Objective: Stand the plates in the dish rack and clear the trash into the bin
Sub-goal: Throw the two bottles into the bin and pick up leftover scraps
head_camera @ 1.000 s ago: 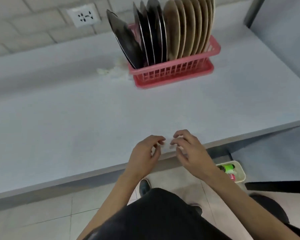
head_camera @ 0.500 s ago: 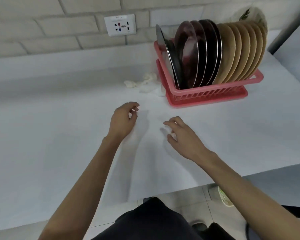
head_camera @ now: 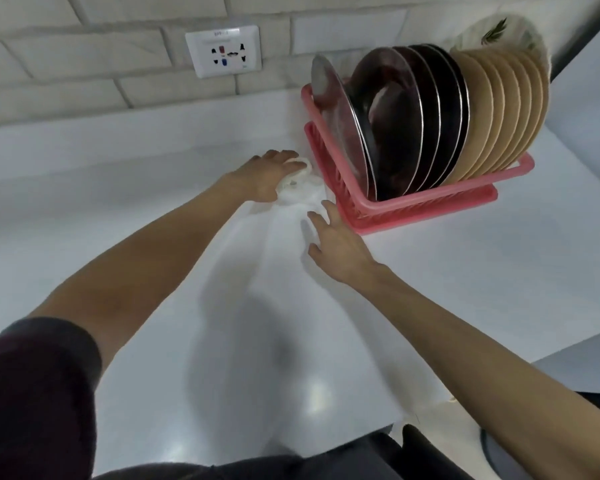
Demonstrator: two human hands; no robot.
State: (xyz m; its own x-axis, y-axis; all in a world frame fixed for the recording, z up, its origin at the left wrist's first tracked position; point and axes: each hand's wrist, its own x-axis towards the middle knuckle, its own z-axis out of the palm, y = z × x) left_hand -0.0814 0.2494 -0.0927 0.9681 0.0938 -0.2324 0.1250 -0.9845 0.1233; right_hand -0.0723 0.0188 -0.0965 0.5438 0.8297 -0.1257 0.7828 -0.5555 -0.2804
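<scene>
Two bare hands are showing on my feed, both stretched out over the glossy white countertop [head_camera: 118, 237]. At far left a dark maroon sleeve [head_camera: 32, 393] is filling the lower corner, with the bare forearm running up and to the right from it. Behind, a white wall socket [head_camera: 222, 51] is sitting in the white brick wall [head_camera: 66, 64].

Near the middle, the left hand [head_camera: 267, 174] is lying palm down on a crumpled white paper wad [head_camera: 300, 183], its fingers curling over the top of it and gripping it. The wad is resting on the countertop, just beside the left end of the rack. Below and to the right, the right hand [head_camera: 340, 244] is holding nothing, its fingers spread wide and straight, pointing toward the wad. I cannot tell whether it is touching the surface.

Right of both hands, a pink plastic dish rack [head_camera: 430, 199] is standing on the countertop. Plates are standing on edge in it in one row: a round shiny steel plate [head_camera: 336, 109] leaning at the left end, then dark round plates with silver rims [head_camera: 426, 109], then tan round plates [head_camera: 499, 109], and a white plate with a green leaf print [head_camera: 499, 29] peeking out behind them.
</scene>
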